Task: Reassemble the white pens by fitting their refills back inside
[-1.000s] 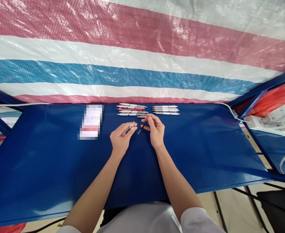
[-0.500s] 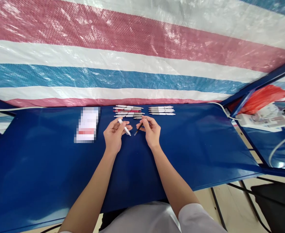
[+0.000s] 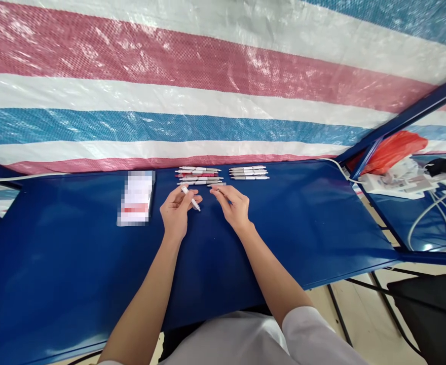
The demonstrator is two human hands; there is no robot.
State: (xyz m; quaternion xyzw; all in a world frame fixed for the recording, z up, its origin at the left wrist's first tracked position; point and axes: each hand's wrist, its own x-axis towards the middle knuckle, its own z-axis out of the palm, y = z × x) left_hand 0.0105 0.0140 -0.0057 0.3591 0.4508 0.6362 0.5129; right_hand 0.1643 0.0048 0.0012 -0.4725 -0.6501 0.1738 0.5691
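My left hand [image 3: 175,210] is closed around a white pen barrel [image 3: 191,198], which slants down to the right between thumb and fingers. To its right, my right hand [image 3: 235,205] is closed in a pinch. A dark pen refill [image 3: 218,190] is between its fingertips, with only a small end showing and the rest hidden by the hand. Just beyond those fingertips a grey-tipped pen part [image 3: 210,185] lies on the table. Past my left hand is a row of white, grey and red pens [image 3: 200,176]. Another row of white-and-grey pens [image 3: 248,173] lies past my right hand.
The blue table [image 3: 284,223] meets a striped plastic sheet [image 3: 208,106] at the back. A blurred-out flat object [image 3: 135,198] lies to the left. On the right, beyond a blue frame post, are a red plastic bag [image 3: 394,152] and white cables [image 3: 436,218].
My right hand has turned, so the dark refill that pointed down towards the left hand is now mostly hidden. The left hand still holds the white barrel. The whole view has shifted slightly.
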